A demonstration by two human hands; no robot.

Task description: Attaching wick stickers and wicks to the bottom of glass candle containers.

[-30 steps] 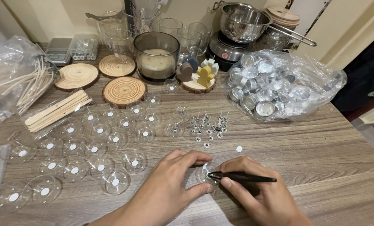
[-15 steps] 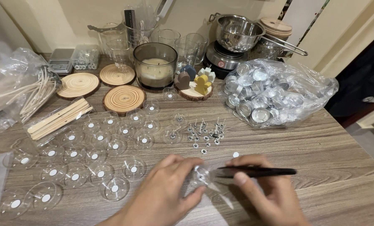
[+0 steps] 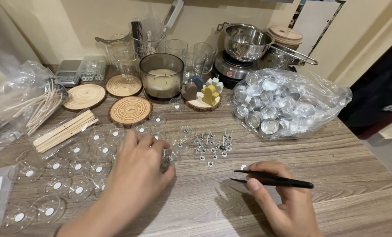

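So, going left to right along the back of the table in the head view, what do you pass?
Digital scale → small wood slice → glass jar candle → steel pot on a burner → clear bag of metal cups.

The small clear plastic cup (image 3: pixel 170 156) has been carried leftward by the left hand (image 3: pixel 136 169); the black metal tweezers (image 3: pixel 272 179) were withdrawn from it.

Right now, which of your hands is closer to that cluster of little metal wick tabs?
Left. My left hand sits just beside the wick tabs, holding a clear cup. My right hand, gripping tweezers, is farther below them.
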